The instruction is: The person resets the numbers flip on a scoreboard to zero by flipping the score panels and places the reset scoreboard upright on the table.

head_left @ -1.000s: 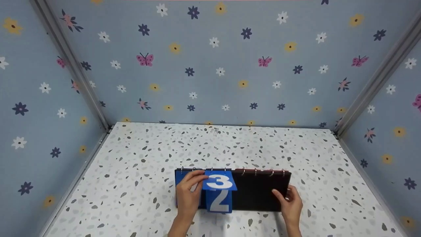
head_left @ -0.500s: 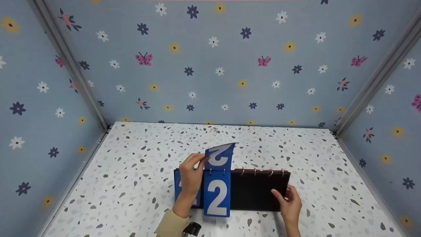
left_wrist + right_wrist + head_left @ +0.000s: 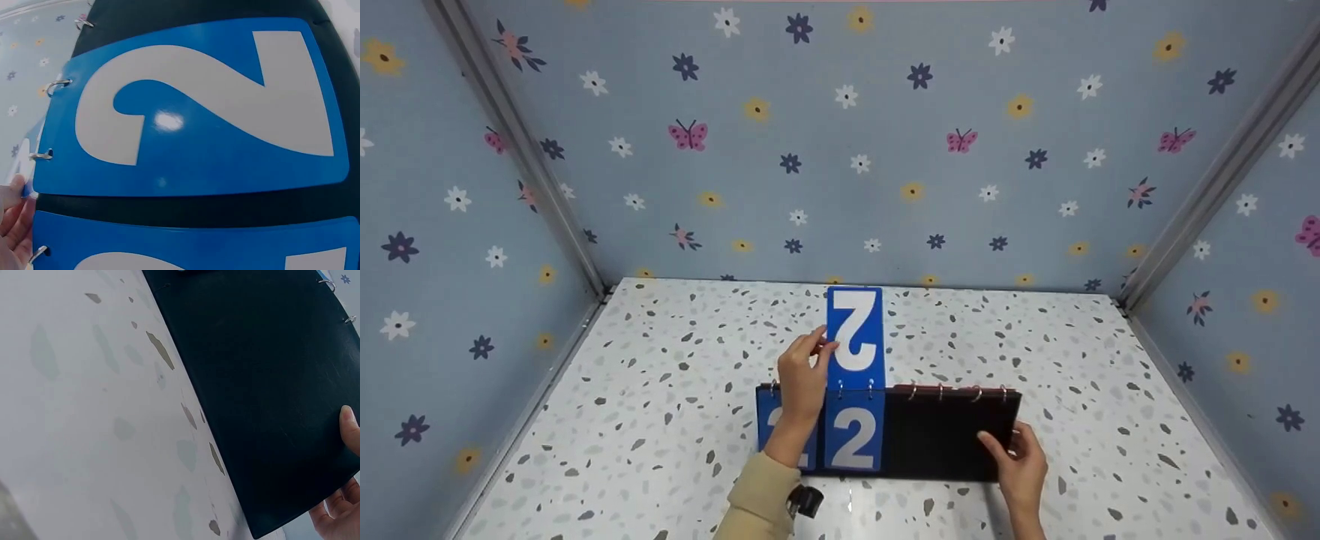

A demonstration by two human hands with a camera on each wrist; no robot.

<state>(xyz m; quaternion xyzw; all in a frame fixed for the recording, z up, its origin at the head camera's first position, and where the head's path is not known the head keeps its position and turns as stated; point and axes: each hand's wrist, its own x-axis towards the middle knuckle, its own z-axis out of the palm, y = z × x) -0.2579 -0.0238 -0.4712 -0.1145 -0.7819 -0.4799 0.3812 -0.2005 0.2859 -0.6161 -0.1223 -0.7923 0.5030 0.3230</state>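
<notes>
A flip scoreboard with a black panel [image 3: 937,439] and metal rings along its top stands on the table. One blue card [image 3: 870,337] is raised above the rings, showing an upside-down white 2. My left hand [image 3: 802,379] pinches that card's left edge. Below it hangs another blue card [image 3: 867,420] with an upright 2, large in the left wrist view. A further blue card [image 3: 766,424] at the far left is partly hidden by my left wrist. My right hand [image 3: 1023,469] grips the panel's right end, thumb in front, fingers behind, as the right wrist view shows.
Dark red cards [image 3: 922,388] peek out behind the right-hand rings. The speckled white table [image 3: 682,427] is bounded by a flowered blue back wall [image 3: 885,210] and side walls with metal corner posts. A dark wrist strap [image 3: 808,501] sits by the left sleeve.
My left hand has lifted the blue card bearing 3 up and over the rings, so its back shows and the 2 beneath hangs flat. My right hand stays at the panel's end.
</notes>
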